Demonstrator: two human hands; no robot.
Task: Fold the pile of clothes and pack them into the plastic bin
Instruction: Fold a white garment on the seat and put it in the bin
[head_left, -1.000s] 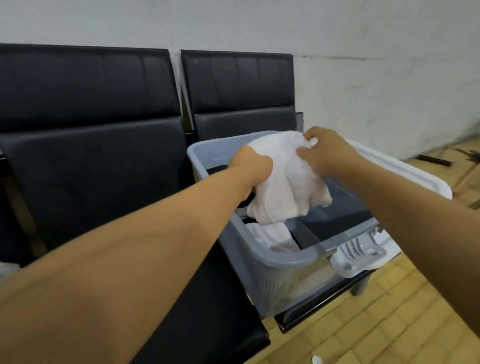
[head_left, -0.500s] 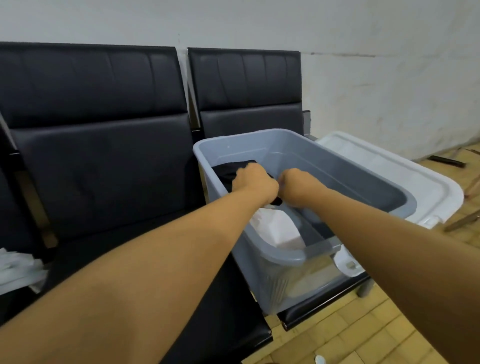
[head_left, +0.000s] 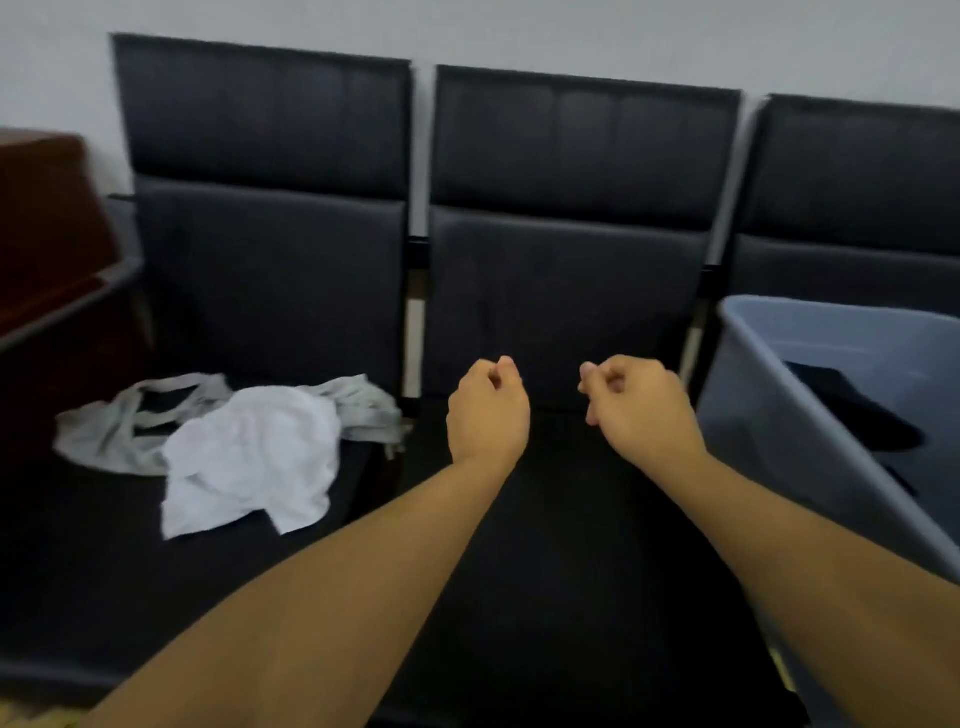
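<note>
While both hands, left (head_left: 487, 410) and right (head_left: 635, 410), hung loosely curled and empty, the white garment (head_left: 249, 457) (left of the plastic bin (head_left: 769, 415)) looked limp, best pinched at its hem.

Plastic bin (head_left: 810, 395) cut off at right edge; whole frame motion-blurred.

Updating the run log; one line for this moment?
left hand: empty | right hand: empty | white garment: unfolded on seat | plastic bin: right

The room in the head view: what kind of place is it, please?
Probably a waiting area, not a home: a row of joined black padded seats stands against a plain white wall. Loose clothes and a grey plastic bin lie on the seats.
</note>
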